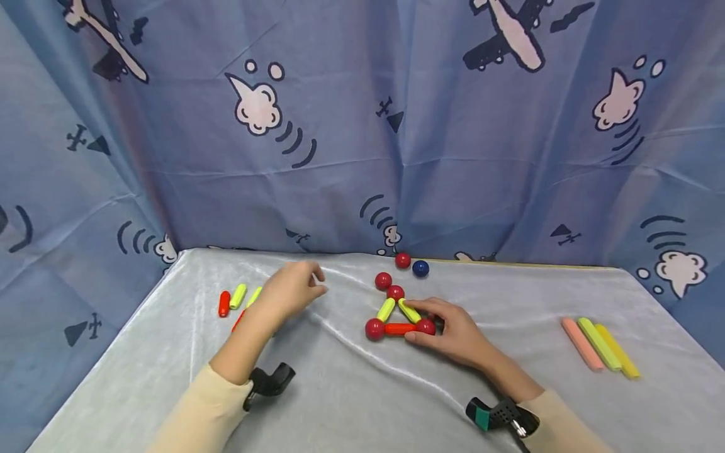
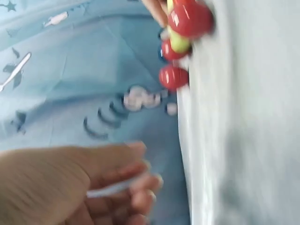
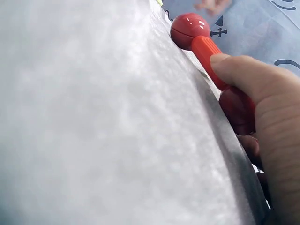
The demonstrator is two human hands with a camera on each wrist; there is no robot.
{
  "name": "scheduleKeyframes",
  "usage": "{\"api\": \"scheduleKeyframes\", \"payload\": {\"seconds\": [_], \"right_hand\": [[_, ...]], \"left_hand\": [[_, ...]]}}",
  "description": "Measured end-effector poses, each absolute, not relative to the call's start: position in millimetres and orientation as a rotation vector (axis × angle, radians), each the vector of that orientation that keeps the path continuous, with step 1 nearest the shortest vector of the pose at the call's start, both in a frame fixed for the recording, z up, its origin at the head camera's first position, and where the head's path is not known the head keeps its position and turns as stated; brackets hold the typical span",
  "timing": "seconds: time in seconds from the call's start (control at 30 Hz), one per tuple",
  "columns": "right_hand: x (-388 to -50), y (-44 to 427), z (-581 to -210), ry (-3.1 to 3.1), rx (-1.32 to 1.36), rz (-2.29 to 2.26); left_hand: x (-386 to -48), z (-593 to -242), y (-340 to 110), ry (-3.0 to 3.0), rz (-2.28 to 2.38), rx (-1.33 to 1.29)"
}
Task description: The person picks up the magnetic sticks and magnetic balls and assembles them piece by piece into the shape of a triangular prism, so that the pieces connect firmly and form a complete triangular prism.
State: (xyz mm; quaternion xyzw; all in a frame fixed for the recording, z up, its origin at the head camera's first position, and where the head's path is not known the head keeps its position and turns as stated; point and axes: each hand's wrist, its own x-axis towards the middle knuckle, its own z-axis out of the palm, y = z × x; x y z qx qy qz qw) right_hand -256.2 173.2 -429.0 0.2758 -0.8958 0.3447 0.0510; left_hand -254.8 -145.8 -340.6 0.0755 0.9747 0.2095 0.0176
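Observation:
On the grey cloth lies a triangle of toy building sticks and balls: two yellow-green sticks [image 1: 386,310], one red stick [image 1: 399,329] along the near side, and red balls [image 1: 374,329] at the corners. My right hand [image 1: 455,333] holds its right corner, thumb by the red stick and near-right ball [image 3: 236,110], a finger along the right yellow-green stick. My left hand [image 1: 291,289] hovers to the left of the triangle with loosely bent fingers and nothing in them. A loose red ball [image 1: 383,280] sits beside the triangle's top ball [image 1: 395,292].
Another red ball [image 1: 403,260] and a dark blue ball [image 1: 420,268] lie at the back edge. Left of the left hand are red sticks [image 1: 224,304] and yellow-green sticks [image 1: 238,296], partly hidden by the forearm. Longer sticks in salmon [image 1: 582,343], light green [image 1: 600,343] and yellow [image 1: 618,352] lie at right.

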Motion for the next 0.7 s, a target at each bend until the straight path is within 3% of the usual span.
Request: {"api": "scheduleKeyframes", "payload": {"seconds": [0.27,0.7], "right_hand": [[-253.2,173.9,-426.3,-2.731,0.898,1.050],[-251.7,175.8,-427.6,-2.754,0.877,1.032]], "left_hand": [[-232.7,-342.9,-200.1,2.944,0.473,0.119],[-238.4,-353.3,-204.6,2.859,0.600,0.316]]}}
